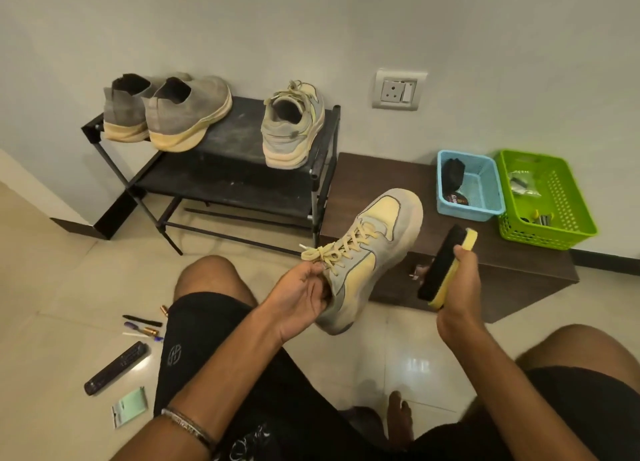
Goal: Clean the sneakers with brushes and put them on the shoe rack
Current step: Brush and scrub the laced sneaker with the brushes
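Observation:
My left hand [304, 296] grips a grey and pale yellow sneaker [372, 253] by its heel opening, toe pointing away and up, above the floor. My right hand [459, 287] holds a black-bristled brush with a yellow back [445, 265] just right of the sneaker, not touching it. The matching sneaker [294, 128] stands on the top shelf of the black shoe rack [242, 170], heel toward me. A pair of grey knit sneakers [166, 111] sits on the rack's left end.
A low dark wooden bench [519, 263] right of the rack carries a blue basket [469, 187] with a black brush and a green basket [547, 201]. On the tiled floor at left lie pens [142, 324], a remote [116, 367] and a green packet [130, 407].

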